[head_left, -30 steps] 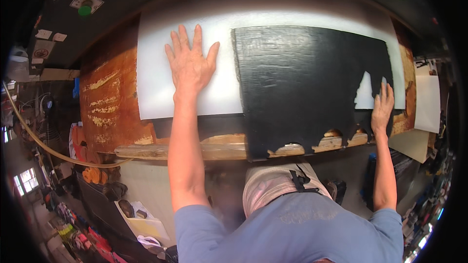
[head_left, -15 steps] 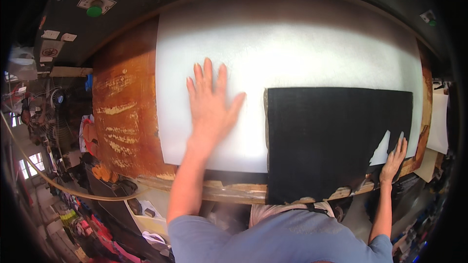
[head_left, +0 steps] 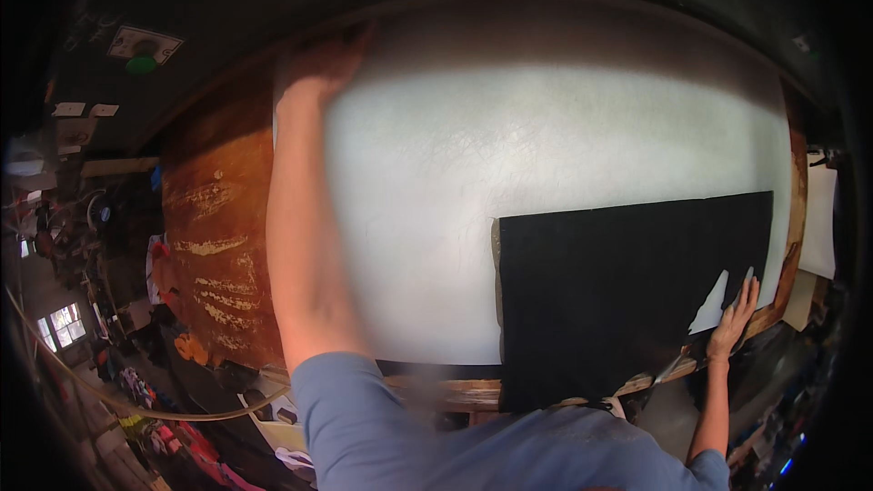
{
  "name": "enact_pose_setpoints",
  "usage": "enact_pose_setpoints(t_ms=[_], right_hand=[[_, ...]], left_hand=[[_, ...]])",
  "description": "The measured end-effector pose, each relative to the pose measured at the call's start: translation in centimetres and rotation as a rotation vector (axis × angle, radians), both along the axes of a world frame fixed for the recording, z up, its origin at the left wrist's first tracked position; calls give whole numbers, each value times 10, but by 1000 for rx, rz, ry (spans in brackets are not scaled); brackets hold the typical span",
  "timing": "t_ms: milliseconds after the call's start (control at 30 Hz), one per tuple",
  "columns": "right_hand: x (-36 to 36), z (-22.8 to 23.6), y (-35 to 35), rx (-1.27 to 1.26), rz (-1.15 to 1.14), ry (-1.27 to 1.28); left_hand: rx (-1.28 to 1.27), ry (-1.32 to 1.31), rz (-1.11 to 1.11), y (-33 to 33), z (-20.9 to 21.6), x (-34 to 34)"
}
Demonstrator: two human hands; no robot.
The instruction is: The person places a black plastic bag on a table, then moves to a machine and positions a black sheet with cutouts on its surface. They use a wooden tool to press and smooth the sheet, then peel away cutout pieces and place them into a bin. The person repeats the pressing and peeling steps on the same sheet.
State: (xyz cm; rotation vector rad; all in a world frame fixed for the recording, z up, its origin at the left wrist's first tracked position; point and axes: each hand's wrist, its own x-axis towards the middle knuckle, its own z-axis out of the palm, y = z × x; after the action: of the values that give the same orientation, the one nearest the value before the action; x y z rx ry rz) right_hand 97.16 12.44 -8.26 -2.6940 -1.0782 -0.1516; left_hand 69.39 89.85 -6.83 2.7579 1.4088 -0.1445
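Lying over the near right part of the pale board (head_left: 409, 173), the black sheet (head_left: 600, 300) stretched lengthwise left to right, its far edge slanting slightly away rightward. Nearer was the right hand (head_left: 735, 318), flat at its right end, fingers straight; the left hand (head_left: 329, 59) was well apart, far left, its blurred, shadowed grip impossible to tell.

The left hand (head_left: 329, 56) is blurred and deep in shade — whether it touches the white sheet (head_left: 436, 164) cannot be told. The black sheet (head_left: 618, 291) hides that sheet's near right part. The shirt (head_left: 546, 445), cut off below, covers some of the black sheet's near edge; clutter (head_left: 168, 436) at left is indistinct.
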Motion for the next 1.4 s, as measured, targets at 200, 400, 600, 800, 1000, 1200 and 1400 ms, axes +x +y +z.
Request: enact_pose_setpoints(t_ms=[200,400,600,800,1000,1200,1400], right_hand=[[1,-1,-2,1,10,-10],[0,-1,0,18,12,-15],[-3,1,4,-18,-24,-20],[-3,2,8,1,-18,-20],[-2,6,12,11,20,-57],[-4,10,17,2,19,-61],[-5,13,18,-1,-7,-32]], left_hand=[[33,-137,-15,40,-25,3],[-287,-336,-63,29,-28,10],[-239,-14,-117,-39,4,38],[224,-184,-442,-90,5,49],[-151,7,-481,-151,15,47],[-152,-315,-795,-242,19,18],[-265,-554,-700,-314,25,-7]])
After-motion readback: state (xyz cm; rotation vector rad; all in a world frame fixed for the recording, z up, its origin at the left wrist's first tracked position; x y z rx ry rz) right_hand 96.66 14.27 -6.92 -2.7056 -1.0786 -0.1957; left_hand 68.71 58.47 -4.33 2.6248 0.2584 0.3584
